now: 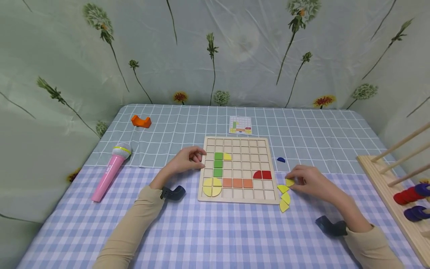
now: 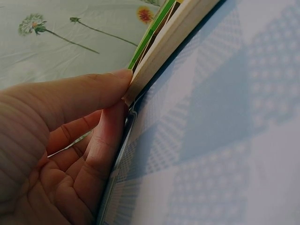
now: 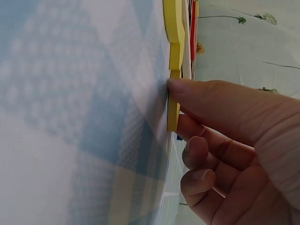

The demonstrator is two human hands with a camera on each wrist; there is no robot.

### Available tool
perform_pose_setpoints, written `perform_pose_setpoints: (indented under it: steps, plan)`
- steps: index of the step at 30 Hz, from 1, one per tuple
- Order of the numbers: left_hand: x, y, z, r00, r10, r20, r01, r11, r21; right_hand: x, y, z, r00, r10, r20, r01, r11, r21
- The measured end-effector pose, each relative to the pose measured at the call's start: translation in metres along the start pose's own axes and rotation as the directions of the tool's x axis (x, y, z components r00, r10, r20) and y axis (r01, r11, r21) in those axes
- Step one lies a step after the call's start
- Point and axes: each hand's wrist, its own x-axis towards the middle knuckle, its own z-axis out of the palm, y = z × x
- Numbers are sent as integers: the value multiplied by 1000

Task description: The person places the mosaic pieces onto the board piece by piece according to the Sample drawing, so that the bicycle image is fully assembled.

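A wooden grid board lies mid-table, holding green and orange squares, red pieces and yellow quarter circles. My left hand is at its left edge; in the left wrist view the thumb and a finger pinch the board's rim. To the board's right, my right hand pinches a yellow quarter-circle piece between thumb and fingers. In the right wrist view this yellow piece is low over the cloth, beside other yellow pieces. Several loose yellow quarter circles form a column there.
A small blue half circle lies right of the board. Behind the board is a printed pattern card. A pink microphone and an orange tape dispenser are at left. A wooden rack with pegs and rings stands at right.
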Motion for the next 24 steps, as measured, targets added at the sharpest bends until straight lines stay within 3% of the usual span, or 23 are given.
perform_pose_setpoints:
  steps: [7,24]
  plan:
    - [-1,1,0,1000,25,-2,-25,1000,15,1,0,3,998,-46,-34,45,999,-15]
    - [0,0,0,1000,0,-2,0,1000,9,0,-2,-1,991,-105,-83,100,993,-54]
